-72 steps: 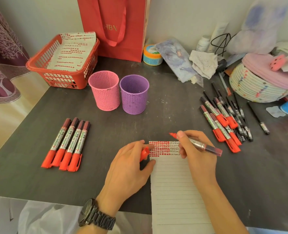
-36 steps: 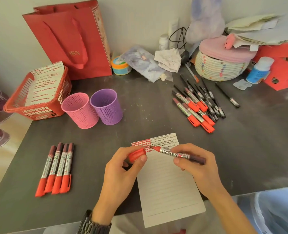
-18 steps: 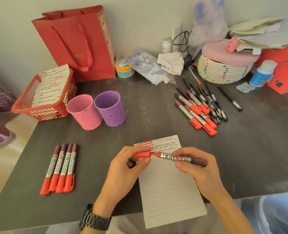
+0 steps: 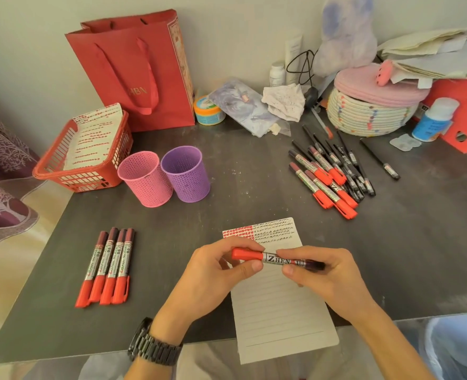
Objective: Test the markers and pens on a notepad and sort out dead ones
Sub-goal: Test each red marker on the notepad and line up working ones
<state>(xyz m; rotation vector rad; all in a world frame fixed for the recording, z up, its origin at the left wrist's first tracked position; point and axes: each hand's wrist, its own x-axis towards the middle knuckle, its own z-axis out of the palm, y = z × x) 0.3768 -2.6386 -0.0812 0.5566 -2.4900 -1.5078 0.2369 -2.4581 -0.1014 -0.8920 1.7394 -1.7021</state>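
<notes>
Marker (image 4: 276,259) held level between both hands, just above the upper part of the notepad (image 4: 281,311). Left hand (image 4: 210,272) pinches the red cap (image 4: 246,254) between thumb and fingertips; right hand (image 4: 325,272) grips the dark tail end of the barrel, fingers curled round it. Cap looks seated on the tip, no nib showing. Step in hand, likely: closing this marker after a test. Notepad lies at the near edge of the table (image 4: 254,182), its bottom overhanging, with red blots and black scribbles across the top lines.

Row of four capped markers (image 4: 106,267) sits toward the near left corner, well apart from the hands. Pile of markers and pens (image 4: 331,174) lies toward the far right. Pink cup (image 4: 144,179) and purple cup (image 4: 185,174) stand touching, left of centre.

Next move calls for one hand to let go and the other to carry the marker to a group; which group means dead, cannot tell.
</notes>
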